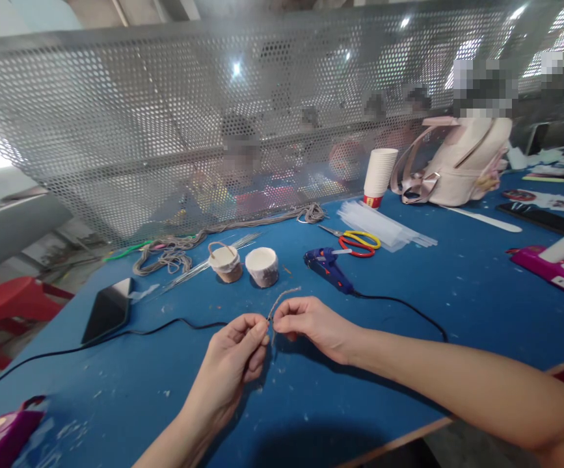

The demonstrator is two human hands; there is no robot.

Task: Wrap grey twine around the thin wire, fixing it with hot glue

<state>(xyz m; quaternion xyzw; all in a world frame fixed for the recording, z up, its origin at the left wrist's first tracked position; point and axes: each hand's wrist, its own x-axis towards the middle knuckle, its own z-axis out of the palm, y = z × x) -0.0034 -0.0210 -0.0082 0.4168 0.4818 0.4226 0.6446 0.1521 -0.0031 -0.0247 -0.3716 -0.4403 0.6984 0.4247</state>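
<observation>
Both my hands meet over the blue table [408, 305], pinching a short piece of grey twine [282, 298]. My left hand [235, 357] is closed with thumb and forefinger on the twine's lower end. My right hand [311, 325] is closed on the same piece, just to the right. The free end of the twine curls up and away from the fingers. Behind the hands stand two small twine-wrapped cups, one with a handle [225, 261] and one plain [262, 266]. A blue glue gun [328, 266] lies to the right of them.
A bundle of grey twine [174, 255] and thin clear sticks lie at the back left. A dark phone [108, 309] with a black cable [155, 330], scissors [357, 242], stacked paper cups [379, 175] and a pale bag [457, 162] sit on the table. A perforated metal screen [164, 117] rises behind; people sit beyond it.
</observation>
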